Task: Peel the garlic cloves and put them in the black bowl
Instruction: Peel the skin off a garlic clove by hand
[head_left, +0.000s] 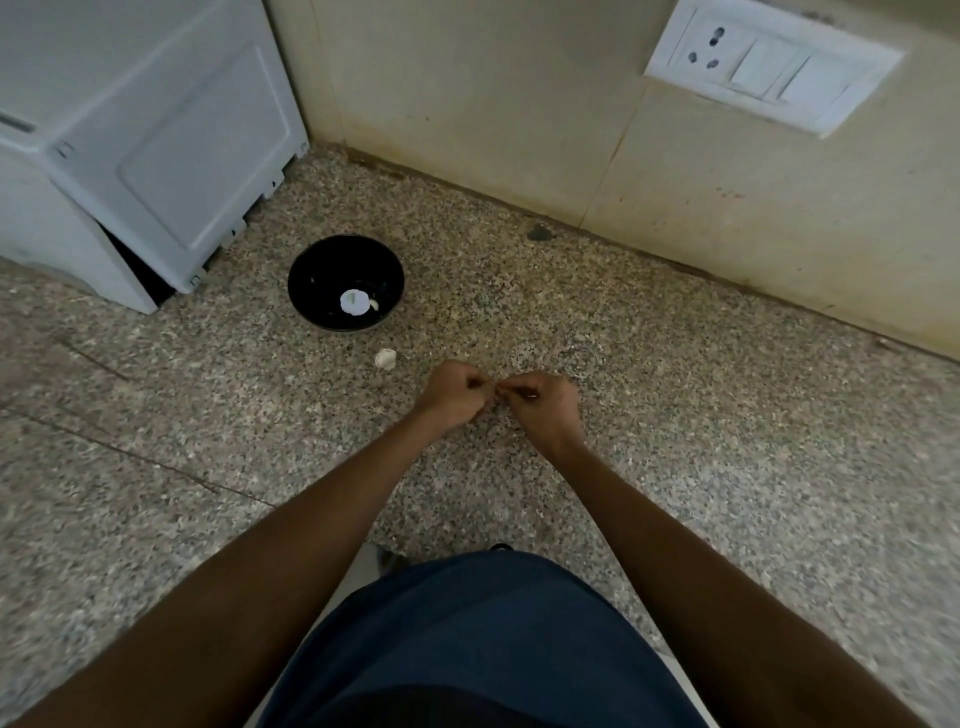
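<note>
Both bare forearms are extending forward and converging, just in front of the black bowl (346, 282). Left hand (451, 396) is curling its fingers, knuckles up. Right hand (545, 408) is curling likewise. Fingertips of both hands are meeting, pinching something too small to identify between them.

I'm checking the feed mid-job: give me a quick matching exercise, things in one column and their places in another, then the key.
Things:
1. black bowl
2. loose garlic piece
3. white appliance
4. switch plate

Places:
A. on the wall, upper right
B. on the counter between the bowl and the hands
C. far left corner of the counter
D. on the counter beside the appliance, something white inside

Pairs: 1-D, 2-B, 3-C, 4-A
</note>
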